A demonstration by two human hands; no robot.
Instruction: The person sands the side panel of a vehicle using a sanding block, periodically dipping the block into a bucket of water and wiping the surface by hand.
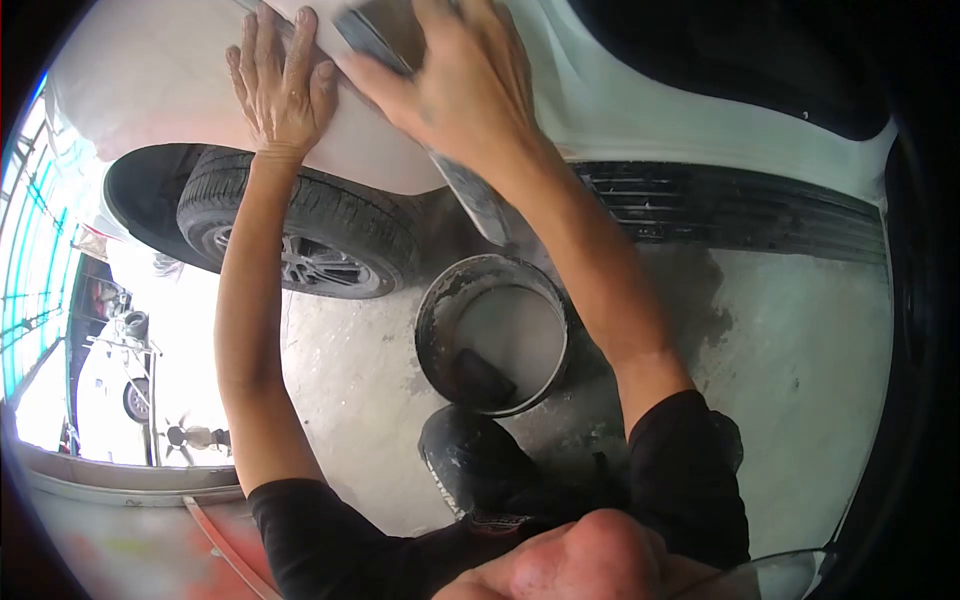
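Note:
My left hand (283, 88) lies flat with its fingers spread on the pale car body panel (180, 60), above the wheel (300, 225). To its right, my right hand (455, 75) is closed round a dark flat block (375, 35) held against the panel; the hand is slightly blurred. Both hands look wet or dusty. Below them a round bucket (425, 335) stands on the floor. It holds cloudy grey liquid with a dark object (484, 378) at its lower left.
A dark ribbed sill (730, 210) runs along the car's lower edge at right. My knee (470, 455) is just below the bucket. A red and white painted surface (150, 540) is at lower left, with a fan (180, 436) and another vehicle (100, 385) beyond.

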